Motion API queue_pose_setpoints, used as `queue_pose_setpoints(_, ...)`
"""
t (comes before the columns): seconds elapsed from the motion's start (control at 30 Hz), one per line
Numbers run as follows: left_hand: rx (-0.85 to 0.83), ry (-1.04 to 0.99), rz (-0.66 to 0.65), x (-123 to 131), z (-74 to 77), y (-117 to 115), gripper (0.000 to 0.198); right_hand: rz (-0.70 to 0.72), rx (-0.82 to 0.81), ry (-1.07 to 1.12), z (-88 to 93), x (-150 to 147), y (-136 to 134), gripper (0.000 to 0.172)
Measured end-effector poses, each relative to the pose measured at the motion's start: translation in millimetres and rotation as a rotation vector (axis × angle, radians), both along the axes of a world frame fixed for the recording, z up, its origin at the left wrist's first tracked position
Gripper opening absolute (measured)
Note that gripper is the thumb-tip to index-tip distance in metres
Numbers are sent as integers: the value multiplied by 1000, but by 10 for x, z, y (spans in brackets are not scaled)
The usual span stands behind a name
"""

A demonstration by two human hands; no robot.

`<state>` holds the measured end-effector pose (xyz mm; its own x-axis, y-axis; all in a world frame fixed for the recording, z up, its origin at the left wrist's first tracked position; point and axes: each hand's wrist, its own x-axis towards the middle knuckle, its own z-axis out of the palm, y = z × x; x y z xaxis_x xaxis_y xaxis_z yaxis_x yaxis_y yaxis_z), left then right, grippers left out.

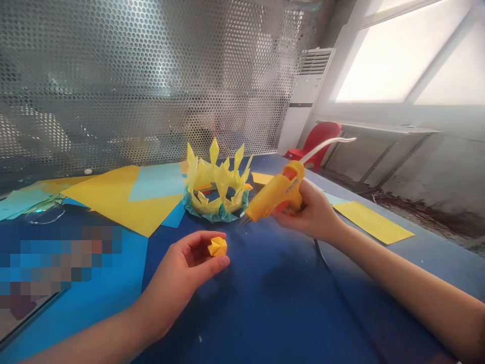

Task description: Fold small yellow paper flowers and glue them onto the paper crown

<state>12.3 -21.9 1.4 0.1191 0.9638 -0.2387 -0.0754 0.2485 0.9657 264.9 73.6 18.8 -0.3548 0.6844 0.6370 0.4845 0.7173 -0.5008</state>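
My left hand (pixel 185 270) pinches a small folded yellow paper piece (pixel 217 246) between thumb and fingers, just above the blue table (pixel 273 298). My right hand (pixel 312 212) grips a yellow hot glue gun (pixel 278 192), its nozzle pointing left and down toward the folded piece. A white glue stick juts from the gun's back. Behind both hands stands a paper crown (pixel 216 189) of yellow spikes on a teal ruffled base, touched by neither hand.
Yellow paper sheets (pixel 121 199) and light blue paper sheets (pixel 157 182) lie at the back left. Another yellow sheet (pixel 373 222) lies at the right. The gun's black cord (pixel 333 278) runs across the table. A perforated metal screen (pixel 151 76) closes off the back. A red chair (pixel 320 139) stands beyond.
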Motion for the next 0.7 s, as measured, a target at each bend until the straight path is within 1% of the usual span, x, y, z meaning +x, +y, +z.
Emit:
queue_pose_setpoints(0.23, -9, 20, -6, -6, -21, 8, 40, -38, 150, -140, 4, -37, -68, 21)
queue_pose_setpoints(0.43, -6, 11, 0, -7, -27, -8, 40, -67, 220, -219, 42, -54, -104, 13)
queue_pose_setpoints(0.7, -3, 4, -13, -3, -2, -1, 38, -97, 283, -290, 48, -54, -98, 12)
